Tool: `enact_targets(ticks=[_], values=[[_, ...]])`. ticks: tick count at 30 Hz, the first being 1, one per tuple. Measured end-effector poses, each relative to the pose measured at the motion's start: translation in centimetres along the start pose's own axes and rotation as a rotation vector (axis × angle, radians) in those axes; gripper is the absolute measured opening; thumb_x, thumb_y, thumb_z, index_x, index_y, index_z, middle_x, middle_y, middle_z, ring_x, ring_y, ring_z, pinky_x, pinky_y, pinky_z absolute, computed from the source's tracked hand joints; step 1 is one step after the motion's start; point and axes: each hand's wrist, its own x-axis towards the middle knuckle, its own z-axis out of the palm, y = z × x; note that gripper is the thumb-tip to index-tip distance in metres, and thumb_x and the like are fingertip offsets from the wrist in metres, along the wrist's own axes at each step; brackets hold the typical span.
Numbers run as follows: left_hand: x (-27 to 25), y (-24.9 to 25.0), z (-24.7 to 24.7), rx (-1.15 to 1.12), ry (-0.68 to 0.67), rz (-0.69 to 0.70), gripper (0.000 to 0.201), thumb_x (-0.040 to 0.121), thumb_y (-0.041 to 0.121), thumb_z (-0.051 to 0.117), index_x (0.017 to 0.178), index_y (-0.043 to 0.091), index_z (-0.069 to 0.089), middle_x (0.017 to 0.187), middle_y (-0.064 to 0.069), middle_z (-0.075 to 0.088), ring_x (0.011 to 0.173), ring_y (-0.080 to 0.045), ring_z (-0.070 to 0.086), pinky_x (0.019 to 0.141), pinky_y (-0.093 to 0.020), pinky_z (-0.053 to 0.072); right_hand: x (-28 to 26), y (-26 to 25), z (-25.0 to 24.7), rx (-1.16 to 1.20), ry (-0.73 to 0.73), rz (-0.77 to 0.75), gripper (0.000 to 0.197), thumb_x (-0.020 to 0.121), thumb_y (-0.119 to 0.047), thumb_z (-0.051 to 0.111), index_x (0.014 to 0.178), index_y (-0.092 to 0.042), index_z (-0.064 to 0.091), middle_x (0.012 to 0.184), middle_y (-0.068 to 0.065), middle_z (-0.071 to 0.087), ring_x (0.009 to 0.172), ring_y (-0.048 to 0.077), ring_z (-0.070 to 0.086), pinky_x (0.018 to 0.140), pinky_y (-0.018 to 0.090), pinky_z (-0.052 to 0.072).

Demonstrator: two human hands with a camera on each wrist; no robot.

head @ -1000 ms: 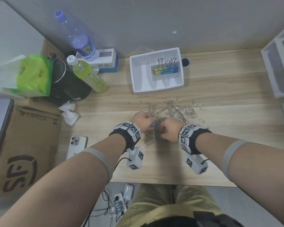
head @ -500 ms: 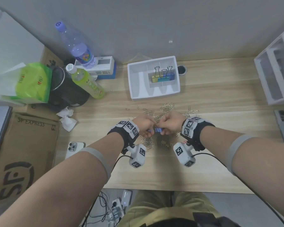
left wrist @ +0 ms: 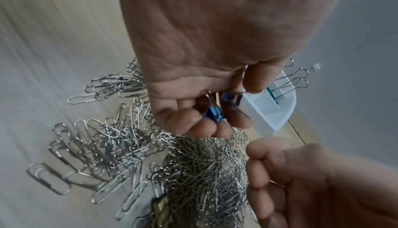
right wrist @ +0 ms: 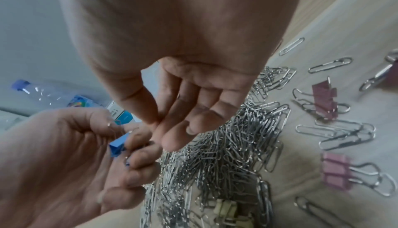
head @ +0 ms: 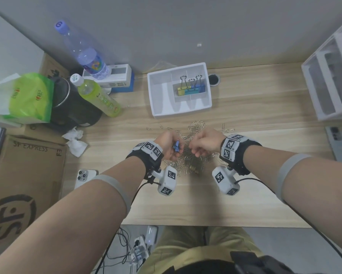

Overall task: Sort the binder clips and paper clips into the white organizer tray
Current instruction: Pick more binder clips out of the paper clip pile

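Observation:
A white organizer tray [head: 160, 107] stands at the back of the desk, with three large binder clips [head: 189, 89] upright in one middle compartment. In front of it lies a pile of silver paper clips [head: 191, 155]. Just above the pile's left side, my left hand [head: 171, 145] pinches small blue binder clips [left wrist: 214, 114] in its curled fingers. My right hand [head: 201, 144] hovers close beside it with loosely curled fingers that hold nothing. Two pink binder clips [right wrist: 324, 102] and a pale yellow one [right wrist: 226, 207] lie among the paper clips.
At the back left stand a water bottle [head: 83, 50], a green drink bottle [head: 99, 97] and a black pot [head: 67, 103]. Crumpled tissue [head: 75, 141] and a phone [head: 84, 177] lie at the left. A white drawer unit [head: 328, 84] stands at the right.
Half a second ago both hands met over a blue clip. Now it is in my left hand alone, and my right hand has let go and drawn slightly away.

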Motion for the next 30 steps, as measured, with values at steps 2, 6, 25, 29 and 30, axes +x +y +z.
enact_targets(ticks=[2, 6, 25, 29, 30], values=[[0.1, -0.2, -0.3, 0.017, -0.027, -0.04, 0.018, 0.069, 0.013, 0.033, 0.059, 0.007, 0.046, 0.056, -0.011, 0.045, 0.041, -0.016, 0.037, 0.042, -0.016, 0.031, 0.1, 0.9, 0.2, -0.221, 0.012, -0.078, 0.01, 0.078, -0.012, 0.073, 0.088, -0.014, 0.073, 0.075, 0.002, 0.074, 0.059, 0.008, 0.065, 0.057, 0.018, 0.052], [0.5, -1.2, -0.8, -0.001, -0.004, -0.097, 0.032, 0.084, 0.024, 0.025, 0.055, 0.013, 0.035, 0.051, -0.008, 0.035, 0.04, -0.013, 0.028, 0.036, -0.011, 0.023, 0.2, 2.1, 1.4, -0.474, -0.043, -0.18, 0.027, 0.067, -0.021, 0.084, 0.089, -0.022, 0.068, 0.083, -0.006, 0.07, 0.072, 0.01, 0.066, 0.061, 0.018, 0.05], [1.2, -4.2, -1.2, 0.154, 0.132, -0.063, 0.03, 0.091, 0.018, 0.047, 0.062, 0.011, 0.049, 0.058, -0.006, 0.053, 0.041, -0.017, 0.045, 0.038, -0.02, 0.035, 0.1, 3.7, 3.6, -0.71, -0.065, -0.321, 0.01, 0.07, -0.016, 0.069, 0.079, -0.02, 0.071, 0.082, -0.002, 0.068, 0.079, 0.018, 0.065, 0.075, 0.033, 0.056], [1.5, -2.8, -0.9, 0.136, 0.154, -0.071, 0.022, 0.089, 0.025, 0.047, 0.069, 0.014, 0.044, 0.057, -0.005, 0.053, 0.04, -0.016, 0.039, 0.035, -0.016, 0.027, 0.0, 2.8, 1.9, -0.421, 0.0, -0.139, 0.003, 0.07, -0.019, 0.073, 0.071, -0.02, 0.071, 0.074, -0.001, 0.071, 0.074, 0.017, 0.068, 0.074, 0.03, 0.056], [1.5, -2.3, -0.9, 0.134, 0.153, -0.065, 0.02, 0.088, 0.024, 0.046, 0.071, 0.014, 0.043, 0.056, -0.005, 0.053, 0.04, -0.016, 0.038, 0.034, -0.016, 0.026, -0.1, 2.6, 1.3, -0.355, 0.012, -0.102, 0.002, 0.07, -0.018, 0.073, 0.07, -0.018, 0.071, 0.071, 0.001, 0.072, 0.07, 0.018, 0.068, 0.074, 0.032, 0.057]])
